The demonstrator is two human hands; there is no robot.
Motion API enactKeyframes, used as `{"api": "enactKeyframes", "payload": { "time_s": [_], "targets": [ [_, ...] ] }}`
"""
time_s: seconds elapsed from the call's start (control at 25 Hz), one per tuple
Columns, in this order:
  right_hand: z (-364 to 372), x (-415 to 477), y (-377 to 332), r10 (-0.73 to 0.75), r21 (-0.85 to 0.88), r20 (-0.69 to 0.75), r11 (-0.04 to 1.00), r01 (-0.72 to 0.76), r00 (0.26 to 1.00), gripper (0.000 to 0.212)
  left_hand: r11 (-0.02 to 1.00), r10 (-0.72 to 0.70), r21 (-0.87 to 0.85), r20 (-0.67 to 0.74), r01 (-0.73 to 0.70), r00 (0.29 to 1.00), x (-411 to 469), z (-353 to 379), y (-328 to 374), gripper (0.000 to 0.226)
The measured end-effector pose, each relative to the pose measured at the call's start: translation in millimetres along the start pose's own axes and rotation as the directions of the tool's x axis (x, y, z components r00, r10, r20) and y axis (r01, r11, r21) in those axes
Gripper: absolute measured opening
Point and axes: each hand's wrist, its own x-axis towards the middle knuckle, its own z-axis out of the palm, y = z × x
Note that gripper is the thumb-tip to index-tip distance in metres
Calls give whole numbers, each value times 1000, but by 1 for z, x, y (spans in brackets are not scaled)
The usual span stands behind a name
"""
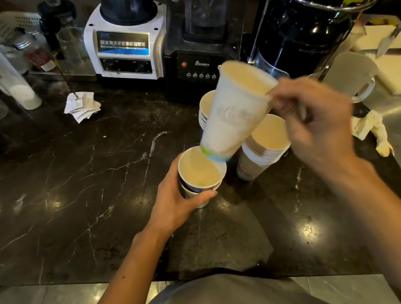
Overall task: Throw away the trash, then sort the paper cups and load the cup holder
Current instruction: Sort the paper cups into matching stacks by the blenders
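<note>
Where the tall cup (235, 112) sits: in the air over the counter (69, 184), tilted, base at the far-right rim of the short stack (199, 175). Motion blur, so I can't tell whether they touch.
Long axis: runs from the mouth, up-right and away from the person, to the base, down-left and nearer. It is well off vertical.
Right hand (319, 121): fingers (283, 103) pinch the tall cup at its rim on the right side. The cup body extends left and down from them.
Left hand (173, 202): wrapped round the short stack from the left, thumb across the near wall, mouth facing up. The stack is low at the counter; whether it rests there is unclear.
Key relation: base and open mouth meet at an angle, and the two axes are not in line.
Step, my read: nesting the tall cup into the held stack.
Next move needs: swing the mouth end back over the stack until the axes line up, then push down. The right hand has to do this, since the left only steadies.
Risk: pushing while tilted could crease the rim or tip the stack.
Neighbours: back stack (207, 106) just behind, leaning stack (265, 142) just right of the base.
Trash on view: receipts (82, 105) far left, crumpled tissue (370, 126) right.
</note>
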Motion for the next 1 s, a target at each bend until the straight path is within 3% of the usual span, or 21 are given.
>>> {"api": "enactKeyframes", "payload": {
  "time_s": [0.12,0.24,0.32,0.44,0.56,0.6,0.76,0.8,0.88,0.96,1.0],
  "targets": [
    [-35,12,14,-6,-109,-214,994,-18,977,14,1000,-23,5,4,23,1000,0,-3,-1,83],
    [-51,2,33,5,-223,-236,973,-59,972,20,1000,-24,4,7,24,1000,0,-1,1,82],
    [-49,-15,43,5,-258,-140,965,-41,990,13,1000,-18,5,5,18,1000,0,0,2,82],
    [-33,-40,54,117,-291,189,955,-58,975,17,1000,-26,1,-1,26,1000,-1,1,2,84],
    [-16,-58,56,267,-290,541,949,-121,797,19,999,-32,12,1,32,999,-2,0,3,86],
    [-12,-60,55,287,-290,574,947,-138,767,21,999,-34,16,5,34,999,-2,0,3,87],
    [3,-54,31,118,-166,492,985,-39,863,32,999,-36,39,29,35,999,-2,-1,2,91],
    [11,-52,22,46,-87,535,996,1,844,35,998,-41,44,28,40,999,-2,-1,0,91],
    [33,-54,6,-44,16,681,999,46,731,41,998,-42,50,27,41,999,-3,1,-2,92],
    [52,-58,-2,-59,27,788,998,61,612,34,997,-47,60,18,46,999,-4,3,-4,91],
    [56,-58,-4,-70,25,801,996,84,594,26,996,-55,65,14,54,998,-4,3,-3,92]
  ]
}}
